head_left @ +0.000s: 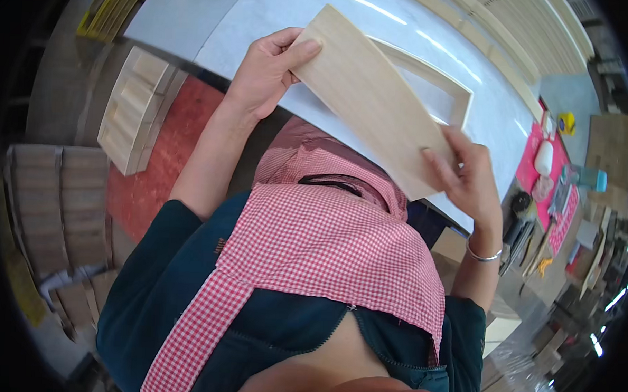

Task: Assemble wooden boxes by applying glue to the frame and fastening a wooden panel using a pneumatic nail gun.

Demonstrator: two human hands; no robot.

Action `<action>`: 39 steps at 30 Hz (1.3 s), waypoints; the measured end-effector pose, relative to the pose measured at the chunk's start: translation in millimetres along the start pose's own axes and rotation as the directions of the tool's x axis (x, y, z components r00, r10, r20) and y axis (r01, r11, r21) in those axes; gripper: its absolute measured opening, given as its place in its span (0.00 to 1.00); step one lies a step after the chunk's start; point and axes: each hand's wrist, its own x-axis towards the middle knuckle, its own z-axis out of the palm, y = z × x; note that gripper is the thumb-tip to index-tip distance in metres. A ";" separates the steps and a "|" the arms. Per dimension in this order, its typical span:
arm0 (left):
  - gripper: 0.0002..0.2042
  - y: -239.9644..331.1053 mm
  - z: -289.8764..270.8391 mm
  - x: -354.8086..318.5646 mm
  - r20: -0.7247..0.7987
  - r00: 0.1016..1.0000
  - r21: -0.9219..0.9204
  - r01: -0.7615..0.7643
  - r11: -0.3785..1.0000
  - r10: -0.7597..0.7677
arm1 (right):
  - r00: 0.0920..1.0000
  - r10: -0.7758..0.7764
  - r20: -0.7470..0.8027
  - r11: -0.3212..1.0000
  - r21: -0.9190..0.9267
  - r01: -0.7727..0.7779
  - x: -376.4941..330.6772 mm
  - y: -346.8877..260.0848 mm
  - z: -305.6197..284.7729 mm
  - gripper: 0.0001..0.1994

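A thin, pale wooden board (376, 105) is held up aslant in front of me, above the near edge of the table. My left hand (266, 70) grips its upper left end, thumb on the face and fingers behind. At the lower right end, my right hand (467, 170) pinches the board the same way, its fingers partly hidden behind the edge. Beyond the board a shallow wooden frame (435, 79) lies on the white table (265, 18); the board covers part of this frame.
Long wooden strips (499, 30) line the table's far right side. A wooden tray stack (133, 114) rests on a red surface (170, 149) at my left. To the right are a pink cloth (530, 158), a blue-capped container (591, 179) and cardboard (609, 151).
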 end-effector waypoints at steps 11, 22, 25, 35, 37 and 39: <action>0.16 -9.3 22.4 -1.4 -0.188 0.977 -0.285 0.044 0.958 -0.101 | 0.565 -0.790 -0.237 0.462 -0.836 0.297 23.1 6.8 -0.6 0.26; 0.29 33.0 41.8 5.9 -0.071 0.984 -0.596 0.088 0.798 -0.161 | 0.681 -0.613 -0.401 0.741 -0.591 0.319 10.7 34.3 -20.3 0.22; 0.18 4.2 15.0 5.2 0.013 0.986 -0.342 0.159 0.926 -0.165 | 0.531 -0.829 -0.176 0.429 -0.809 0.401 29.0 37.5 -14.6 0.23; 0.20 -18.7 -1.4 29.7 0.209 0.977 -0.164 0.084 0.983 -0.048 | 0.717 -0.680 -0.153 0.586 -0.702 0.406 57.8 51.2 -31.5 0.35; 0.20 -21.5 -9.4 33.2 0.119 0.993 -0.004 -0.025 1.000 0.025 | 0.721 -0.670 -0.176 0.610 -0.684 0.400 62.9 58.5 -35.4 0.36; 0.21 -25.1 -19.0 33.3 -0.012 0.977 0.335 -0.195 0.922 0.211 | 0.730 -0.646 -0.224 0.657 -0.651 0.381 67.6 66.0 -37.5 0.37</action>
